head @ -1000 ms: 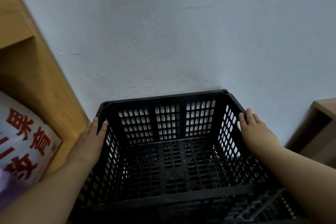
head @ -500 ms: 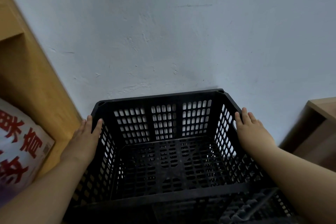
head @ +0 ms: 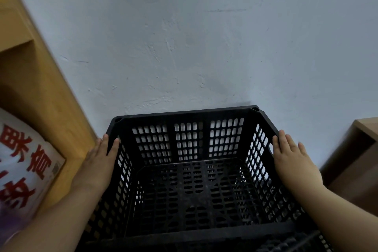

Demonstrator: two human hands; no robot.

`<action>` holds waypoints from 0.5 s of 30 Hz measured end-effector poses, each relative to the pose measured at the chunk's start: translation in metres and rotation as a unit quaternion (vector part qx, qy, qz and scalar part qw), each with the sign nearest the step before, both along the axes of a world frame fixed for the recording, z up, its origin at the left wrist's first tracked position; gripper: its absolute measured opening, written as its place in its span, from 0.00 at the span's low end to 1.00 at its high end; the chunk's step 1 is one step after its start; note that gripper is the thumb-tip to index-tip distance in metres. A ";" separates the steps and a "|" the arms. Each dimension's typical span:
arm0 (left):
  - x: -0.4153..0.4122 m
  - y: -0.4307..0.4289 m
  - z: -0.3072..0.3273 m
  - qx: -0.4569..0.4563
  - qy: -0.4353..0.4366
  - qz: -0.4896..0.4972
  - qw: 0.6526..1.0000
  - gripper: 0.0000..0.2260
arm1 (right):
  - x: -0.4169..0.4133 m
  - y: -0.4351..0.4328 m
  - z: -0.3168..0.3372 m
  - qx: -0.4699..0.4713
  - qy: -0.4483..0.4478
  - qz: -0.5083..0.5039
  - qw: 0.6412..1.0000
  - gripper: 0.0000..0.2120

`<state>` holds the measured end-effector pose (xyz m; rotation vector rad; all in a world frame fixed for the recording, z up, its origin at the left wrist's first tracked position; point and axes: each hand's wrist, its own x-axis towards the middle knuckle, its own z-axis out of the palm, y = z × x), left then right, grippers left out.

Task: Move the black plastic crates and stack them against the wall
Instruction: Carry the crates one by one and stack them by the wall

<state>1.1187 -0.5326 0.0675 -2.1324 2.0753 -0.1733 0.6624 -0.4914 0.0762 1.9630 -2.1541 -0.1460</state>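
White bag [head: 22,161] at left: large red Chinese characters, sideways, cropped, not legible.

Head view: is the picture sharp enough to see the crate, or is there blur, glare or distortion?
Head view: dim, even light, no glare; crate holes read sharply at the far wall, its near rim sinks into dark; wide-angle bend tilts the shelf at left; soft blur at the right edge by the cabinet; both hands clear.

A storage corner: scuffed painted wall [head: 204,37], wooden shelving [head: 41,88], a printed sack [head: 24,161], black crate [head: 184,112].
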 end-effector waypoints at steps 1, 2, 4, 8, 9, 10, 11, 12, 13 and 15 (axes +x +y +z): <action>-0.001 0.001 0.001 0.000 0.001 -0.002 1.000 0.47 | -0.001 0.000 -0.001 -0.009 0.007 0.004 1.000 0.29; -0.001 0.002 0.002 0.001 0.000 -0.005 1.000 0.47 | -0.001 -0.002 -0.001 -0.007 0.010 0.002 1.000 0.30; -0.002 0.002 0.003 -0.001 -0.001 -0.004 1.000 0.47 | 0.000 -0.006 -0.001 -0.015 0.002 0.003 1.000 0.32; 0.001 0.000 0.002 0.002 0.005 -0.005 1.000 0.47 | -0.007 -0.003 -0.004 0.014 0.014 0.000 1.000 0.37; 0.001 0.000 0.001 0.003 0.008 -0.007 1.000 0.47 | -0.007 -0.001 -0.003 0.010 0.009 -0.005 1.000 0.37; 0.001 -0.001 0.001 0.004 0.013 -0.007 1.000 0.46 | -0.006 -0.001 -0.002 -0.008 0.006 0.002 1.000 0.36; 0.001 -0.002 0.002 0.004 0.018 -0.004 1.000 0.45 | -0.005 -0.005 -0.001 -0.016 0.011 0.018 1.000 0.35; 0.000 -0.003 0.003 0.004 0.021 -0.002 1.000 0.44 | -0.004 -0.008 0.001 -0.016 -0.011 0.016 1.000 0.34; 0.000 -0.005 0.003 0.007 0.021 0.001 1.000 0.44 | -0.004 -0.010 0.003 -0.006 -0.029 0.011 1.000 0.32; 0.000 -0.006 0.003 0.009 0.010 0.003 1.000 0.45 | -0.006 -0.011 -0.001 -0.003 -0.031 0.004 1.000 0.32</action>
